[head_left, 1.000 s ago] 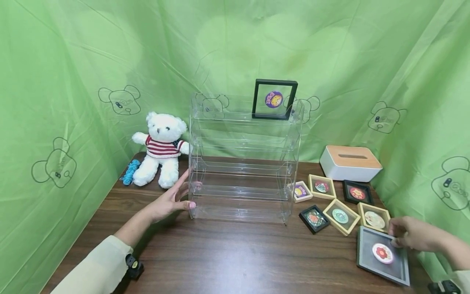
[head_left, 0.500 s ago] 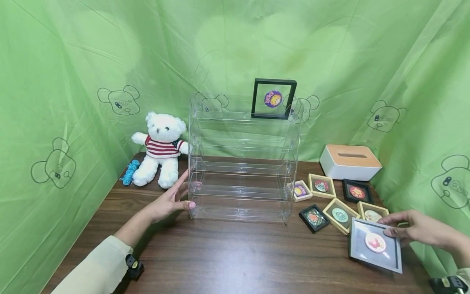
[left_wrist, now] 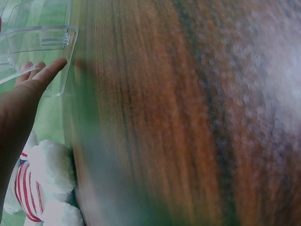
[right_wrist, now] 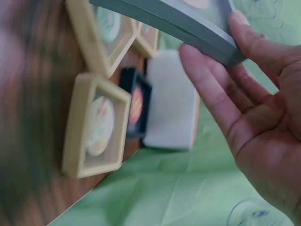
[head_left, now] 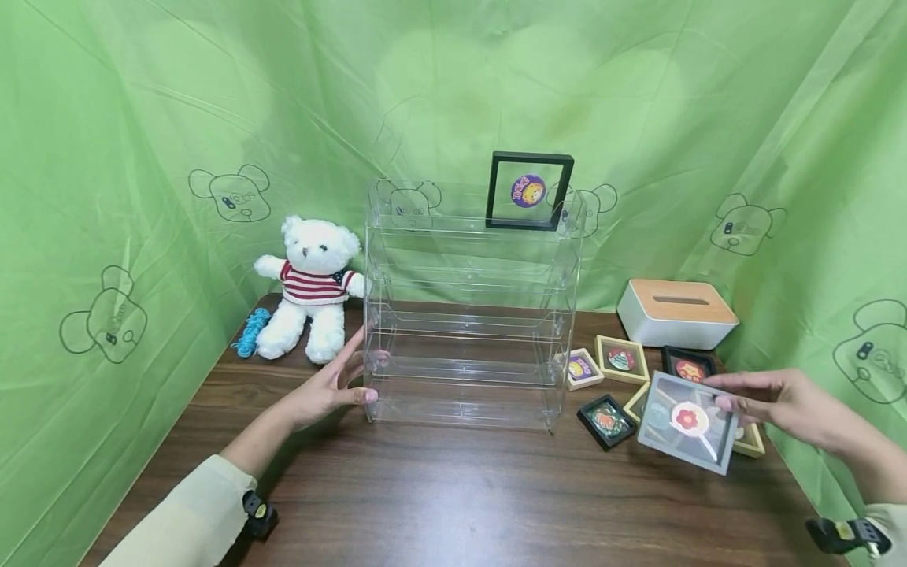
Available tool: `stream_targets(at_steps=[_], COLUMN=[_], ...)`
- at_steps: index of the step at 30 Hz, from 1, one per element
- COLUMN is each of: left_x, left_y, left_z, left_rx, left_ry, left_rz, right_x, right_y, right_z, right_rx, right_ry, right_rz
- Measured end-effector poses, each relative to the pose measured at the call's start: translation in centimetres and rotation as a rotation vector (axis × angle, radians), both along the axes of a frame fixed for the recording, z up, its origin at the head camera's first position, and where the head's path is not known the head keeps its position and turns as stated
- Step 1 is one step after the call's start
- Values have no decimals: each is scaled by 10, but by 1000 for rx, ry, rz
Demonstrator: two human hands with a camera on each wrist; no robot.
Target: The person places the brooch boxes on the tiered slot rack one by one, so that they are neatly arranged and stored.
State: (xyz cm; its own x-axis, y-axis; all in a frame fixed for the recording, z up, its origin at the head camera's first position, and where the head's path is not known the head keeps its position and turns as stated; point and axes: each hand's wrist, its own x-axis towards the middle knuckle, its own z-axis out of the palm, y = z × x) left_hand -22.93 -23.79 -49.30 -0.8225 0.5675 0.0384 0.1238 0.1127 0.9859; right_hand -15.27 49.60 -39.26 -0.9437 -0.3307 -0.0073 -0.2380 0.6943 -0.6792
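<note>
My left hand (head_left: 327, 391) rests against the left side of a clear acrylic tiered rack (head_left: 464, 370), its thumb at the front edge and its fingers along the side. The left wrist view shows those fingers by the clear panel (left_wrist: 35, 40). My right hand (head_left: 786, 405) pinches a grey square display frame (head_left: 648, 429) at its right edge, thumb on the front and fingers behind. A round badge with a red flower (head_left: 689, 419) shows in it. The frame overlaps several small frames on the table. One black frame with a purple badge (head_left: 527, 191) stands on the rack's top tier, at the right.
Right of the rack lie small wooden frames (head_left: 641, 374) and black frames (head_left: 607, 422). A white tissue box (head_left: 676, 315) with a wooden lid stands behind them. Left of the rack sit a white teddy bear (head_left: 315, 287) and blue cord (head_left: 252, 332). Green cloth (head_left: 453, 79) surrounds the table.
My right hand has lifted the grey frame from the table's right front and brought it up and leftward, tilting it. The left hand and the rack have stayed in place.
</note>
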Motion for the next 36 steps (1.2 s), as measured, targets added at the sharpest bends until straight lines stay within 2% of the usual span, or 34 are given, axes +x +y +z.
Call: stream_targets(at_steps=[4, 12, 15, 21, 30, 36], left_x=[0, 1, 1, 0, 0, -1], left_y=[0, 0, 0, 0, -1, 0], left_z=[0, -1, -1, -2, -2, -3], left_rx=[-3, 2, 1, -3, -6, 9], left_ry=[-2, -10, -10, 1, -6, -4], left_rz=[5, 9, 10, 8, 10, 1], right_x=[-4, -15, -19, -25, -38, -52], right_y=[-20, -56, -69, -94, -137, -174], right_z=[16, 51, 63, 81, 113, 133], right_rx=[58, 59, 10, -75, -108, -142], right_ry=[170, 363, 423, 466, 547, 619], right_rz=[-113, -221, -212, -198, -86, 7])
